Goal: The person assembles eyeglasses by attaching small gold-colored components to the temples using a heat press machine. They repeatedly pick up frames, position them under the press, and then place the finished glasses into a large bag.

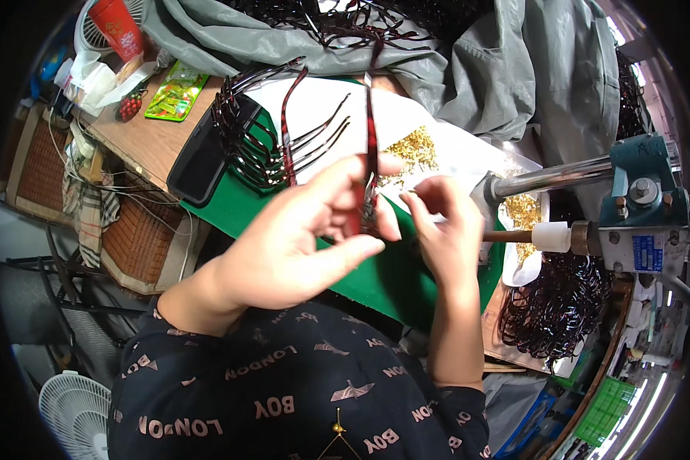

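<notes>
Head view: a white tray (522,273) holds gold pieces (522,208) near the right hand (450,225)

Bright light is washing out your white sheet (460,147); a shadow is darkening your green mat (368,295), your left fingers (356,249) are blurring slightly, and fisheye distortion is bending the edges.

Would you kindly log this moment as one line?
left hand: holding dark-red slender piece | right hand: fingertips close together, contents unclear | nearby: small gold pieces, green mat
</notes>
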`<act>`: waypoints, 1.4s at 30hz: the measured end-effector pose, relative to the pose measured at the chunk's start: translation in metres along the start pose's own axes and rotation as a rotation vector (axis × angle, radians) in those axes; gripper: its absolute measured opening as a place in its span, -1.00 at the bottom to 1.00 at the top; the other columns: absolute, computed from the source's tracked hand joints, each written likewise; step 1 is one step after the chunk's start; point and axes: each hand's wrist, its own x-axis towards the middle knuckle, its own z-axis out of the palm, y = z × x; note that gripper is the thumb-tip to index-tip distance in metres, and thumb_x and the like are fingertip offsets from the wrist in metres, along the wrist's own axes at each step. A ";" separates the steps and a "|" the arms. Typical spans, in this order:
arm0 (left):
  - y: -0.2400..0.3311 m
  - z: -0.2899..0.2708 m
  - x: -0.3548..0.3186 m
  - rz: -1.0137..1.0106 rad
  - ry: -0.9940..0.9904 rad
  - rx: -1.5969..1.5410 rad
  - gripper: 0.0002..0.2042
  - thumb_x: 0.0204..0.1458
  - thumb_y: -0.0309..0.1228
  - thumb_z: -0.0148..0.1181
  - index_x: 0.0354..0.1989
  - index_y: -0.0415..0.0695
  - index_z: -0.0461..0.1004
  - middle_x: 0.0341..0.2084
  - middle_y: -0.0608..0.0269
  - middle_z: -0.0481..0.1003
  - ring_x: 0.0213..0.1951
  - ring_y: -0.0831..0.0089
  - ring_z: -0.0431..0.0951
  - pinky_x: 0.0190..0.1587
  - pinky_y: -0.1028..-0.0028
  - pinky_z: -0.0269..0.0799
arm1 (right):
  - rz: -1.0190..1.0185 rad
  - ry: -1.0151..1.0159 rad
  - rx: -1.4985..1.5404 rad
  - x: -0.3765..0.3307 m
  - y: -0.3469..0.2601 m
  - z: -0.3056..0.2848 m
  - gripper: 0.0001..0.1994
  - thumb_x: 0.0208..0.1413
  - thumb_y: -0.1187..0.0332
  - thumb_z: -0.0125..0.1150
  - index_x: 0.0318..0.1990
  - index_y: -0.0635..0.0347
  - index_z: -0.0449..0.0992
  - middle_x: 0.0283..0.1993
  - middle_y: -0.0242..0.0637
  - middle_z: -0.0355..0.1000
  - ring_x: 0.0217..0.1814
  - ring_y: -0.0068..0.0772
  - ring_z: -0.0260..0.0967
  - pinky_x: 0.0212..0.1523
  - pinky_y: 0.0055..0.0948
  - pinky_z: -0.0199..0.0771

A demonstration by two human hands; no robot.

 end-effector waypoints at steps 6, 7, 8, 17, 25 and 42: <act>-0.012 0.026 0.014 -0.139 -0.204 -0.033 -0.38 0.01 -0.70 0.02 0.27 -0.21 -0.05 -0.12 0.17 0.41 -0.13 0.52 0.46 -0.12 0.59 0.35 | -0.080 0.064 0.497 -0.034 -0.029 -0.033 -0.77 -0.25 0.66 0.35 -0.41 0.29 0.43 -0.39 -0.30 0.39 -0.33 -0.50 0.34 -0.29 -0.58 0.33; -0.014 0.031 0.015 -0.119 -0.204 -0.011 -0.37 0.01 -0.70 0.01 0.27 -0.21 -0.06 -0.12 0.18 0.41 -0.11 0.52 0.45 -0.09 0.58 0.34 | -0.067 0.081 0.497 -0.036 -0.027 -0.033 -0.77 -0.26 0.65 0.36 -0.42 0.28 0.43 -0.40 -0.30 0.38 -0.33 -0.50 0.33 -0.29 -0.58 0.32; -0.016 0.035 0.015 -0.099 -0.203 0.011 -0.37 0.01 -0.71 0.01 0.28 -0.20 -0.07 -0.12 0.18 0.41 -0.09 0.51 0.44 -0.06 0.57 0.32 | -0.055 0.096 0.498 -0.038 -0.026 -0.033 -0.76 -0.27 0.65 0.37 -0.42 0.27 0.43 -0.40 -0.31 0.38 -0.34 -0.50 0.32 -0.30 -0.58 0.32; -0.015 0.048 0.016 0.027 -0.188 0.083 -0.38 0.01 -0.72 0.00 0.27 -0.24 -0.07 -0.06 0.09 0.37 0.00 0.41 0.41 0.02 0.48 0.32 | -0.206 0.141 0.389 -0.041 -0.023 -0.045 -0.75 -0.31 0.62 0.39 -0.48 0.23 0.40 -0.43 -0.31 0.37 -0.34 -0.40 0.29 -0.27 -0.49 0.30; -0.021 0.049 0.018 0.128 -0.201 0.313 -0.41 -0.01 -0.73 -0.02 0.25 -0.27 -0.01 -0.03 0.05 0.37 0.00 0.33 0.46 0.05 0.43 0.32 | -0.198 0.114 0.288 -0.040 -0.019 -0.054 -0.75 -0.34 0.57 0.41 -0.51 0.22 0.40 -0.44 -0.32 0.36 -0.34 -0.37 0.28 -0.27 -0.47 0.27; -0.024 0.047 0.027 -0.149 -0.247 -0.181 -0.61 0.09 -0.60 -0.03 0.12 -0.27 0.19 -0.33 0.28 0.47 -0.34 0.62 0.46 -0.27 0.64 0.38 | -0.252 -0.214 0.200 -0.032 -0.018 -0.072 -0.87 -0.15 0.58 0.18 -0.39 0.25 0.40 -0.36 -0.25 0.35 -0.23 -0.25 0.29 -0.15 -0.37 0.26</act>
